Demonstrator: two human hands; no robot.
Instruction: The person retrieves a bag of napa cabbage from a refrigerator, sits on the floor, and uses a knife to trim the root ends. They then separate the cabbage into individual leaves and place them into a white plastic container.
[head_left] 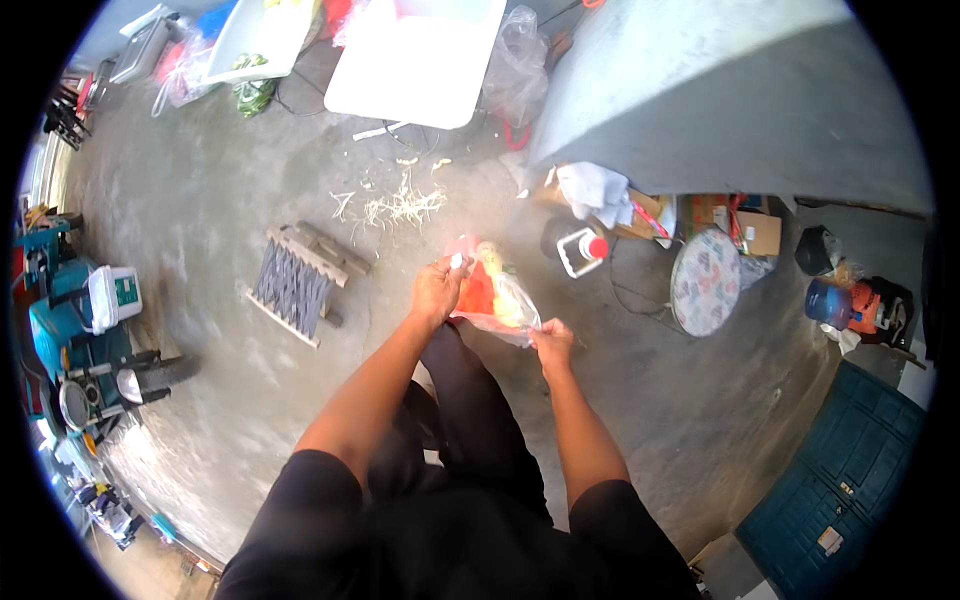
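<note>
A thin plastic bag (482, 294), red-orange on one side and clear on the other, is stretched between my hands in front of my legs. My left hand (437, 290) is closed on its upper left edge. The lower right edge is pinched in the fingers of my right hand (553, 346). Pale yellowish stuff shows in the bag's mouth and through its side, too unclear to name. Just beyond the bag, stringy pale scraps (405, 205) lie scattered on the concrete floor.
Left of the bag is a low stool with woven dark straps (290, 280). To the right stand a jug with a red cap (582, 252) and a round patterned stool top (706, 283). A white tray (415, 70) is ahead; a teal vehicle (60, 325) stands far left.
</note>
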